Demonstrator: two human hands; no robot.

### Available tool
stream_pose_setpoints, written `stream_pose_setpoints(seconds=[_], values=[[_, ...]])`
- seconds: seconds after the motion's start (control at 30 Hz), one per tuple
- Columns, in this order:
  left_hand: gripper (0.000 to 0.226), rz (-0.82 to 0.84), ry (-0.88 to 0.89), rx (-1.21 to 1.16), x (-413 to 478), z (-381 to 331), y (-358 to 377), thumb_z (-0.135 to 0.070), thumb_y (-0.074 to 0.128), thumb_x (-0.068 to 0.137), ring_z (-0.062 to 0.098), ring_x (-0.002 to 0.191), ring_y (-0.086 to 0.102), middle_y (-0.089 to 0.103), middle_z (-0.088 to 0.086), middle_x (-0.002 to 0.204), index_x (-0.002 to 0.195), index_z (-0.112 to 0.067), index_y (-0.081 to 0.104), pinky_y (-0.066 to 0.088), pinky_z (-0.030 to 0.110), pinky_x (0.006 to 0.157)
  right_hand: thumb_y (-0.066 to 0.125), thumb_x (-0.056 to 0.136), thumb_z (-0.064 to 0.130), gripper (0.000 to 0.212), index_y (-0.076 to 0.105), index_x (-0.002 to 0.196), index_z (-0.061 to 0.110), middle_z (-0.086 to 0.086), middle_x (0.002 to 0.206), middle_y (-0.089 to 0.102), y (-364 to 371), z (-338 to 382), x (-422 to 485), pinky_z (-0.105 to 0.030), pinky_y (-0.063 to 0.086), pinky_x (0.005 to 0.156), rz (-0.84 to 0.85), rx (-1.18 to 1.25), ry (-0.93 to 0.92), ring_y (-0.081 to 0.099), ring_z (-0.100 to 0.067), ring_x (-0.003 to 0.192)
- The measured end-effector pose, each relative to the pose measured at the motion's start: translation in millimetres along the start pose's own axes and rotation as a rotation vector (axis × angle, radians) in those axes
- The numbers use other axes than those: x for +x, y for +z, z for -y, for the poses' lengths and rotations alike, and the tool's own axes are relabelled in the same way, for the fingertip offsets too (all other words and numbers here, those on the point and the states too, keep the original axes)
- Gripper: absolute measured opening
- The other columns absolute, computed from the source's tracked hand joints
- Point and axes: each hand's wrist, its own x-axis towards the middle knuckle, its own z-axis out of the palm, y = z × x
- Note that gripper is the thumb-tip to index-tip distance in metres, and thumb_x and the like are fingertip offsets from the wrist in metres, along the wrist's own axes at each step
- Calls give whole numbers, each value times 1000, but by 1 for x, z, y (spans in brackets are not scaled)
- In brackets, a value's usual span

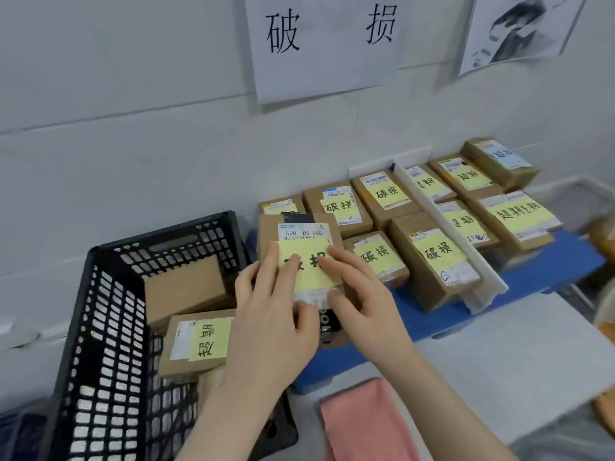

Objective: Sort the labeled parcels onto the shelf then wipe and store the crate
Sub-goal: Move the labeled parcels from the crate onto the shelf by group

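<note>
Both my hands are on one brown parcel [270, 232] with a white shipping label and a yellow note, at the left end of the blue shelf [419, 319]. My left hand [276, 307] grips its left side, fingers lying over the note. My right hand [361, 291] holds its right and lower edge. Beside it, several parcels marked 破损 [436, 264] lie in rows. Right of a white divider [449, 227] lie parcels marked 超期 [519, 216]. The black crate [109, 327] at left holds a labelled parcel [196, 341] and a plain one [186, 287].
A pink cloth [366, 424] lies on the white surface in front of the shelf. A paper sign reading 破损 [327, 41] hangs on the wall above the left group. Another printed sheet [519, 28] hangs at the upper right.
</note>
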Motion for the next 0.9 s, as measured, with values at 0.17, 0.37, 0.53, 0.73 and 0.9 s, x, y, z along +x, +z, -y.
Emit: stream_pose_setpoints(seconds=[0.17,0.37,0.53,0.73,0.9], values=[[56,85,-115,-117,-3,-24,58,-29,40,93,11,134,11,10,-12,158,148,-26,28,15,18,101,49,83,21,42,62,122,29,28,136,42,-42,-49,3,-37,38,108,101,-115,20,37,3,130],[55,137,-262,-102,-7,-33,113,-26,41,95,14,134,11,11,-7,158,148,-22,28,17,21,104,47,81,32,44,59,123,38,28,138,39,-58,-107,17,-43,43,101,290,-184,49,50,-14,116],[56,171,-350,-81,-10,-29,135,-24,41,94,13,135,9,9,-8,158,149,-21,26,16,16,98,47,83,21,45,59,126,30,21,139,38,-49,-135,25,-42,41,102,395,-220,64,44,-12,125],[57,207,-358,-74,0,-15,153,-19,40,94,12,140,5,4,-11,158,149,-20,23,23,15,90,52,91,13,47,51,136,25,15,146,31,-37,-149,31,-15,19,102,450,-386,65,32,-15,131],[61,229,-369,-102,19,-2,158,-16,39,93,14,142,3,-4,-13,159,150,-20,18,34,22,93,51,90,13,52,45,141,20,4,148,32,-27,-144,52,-20,16,108,460,-558,3,30,-21,134]])
